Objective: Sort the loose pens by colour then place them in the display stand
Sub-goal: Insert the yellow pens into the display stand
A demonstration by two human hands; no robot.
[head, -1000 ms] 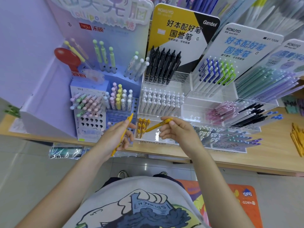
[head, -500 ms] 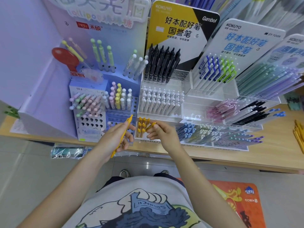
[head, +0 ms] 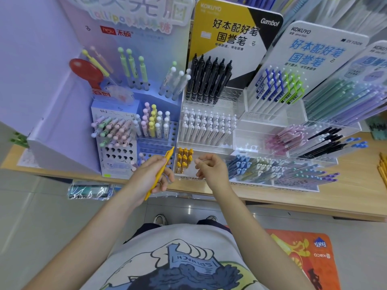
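We noted one yellow pen [head: 159,172] tilted at frame centre; yellow pens [head: 184,159] stood upright in the clear display stand [head: 209,143].

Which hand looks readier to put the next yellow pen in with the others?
Probably the left hand: it already grips a yellow pen beside the yellow pens in the stand. The right hand holds nothing.

Bare forearms, no sleeves in view. Light grey T-shirt [head: 188,258], big front print: white-capped mountain outlined dark, blue wave-like mass below, pale blue banner with reversed lettering. Dark trousers [head: 144,229]. Shoes [head: 160,219] with white toe caps.
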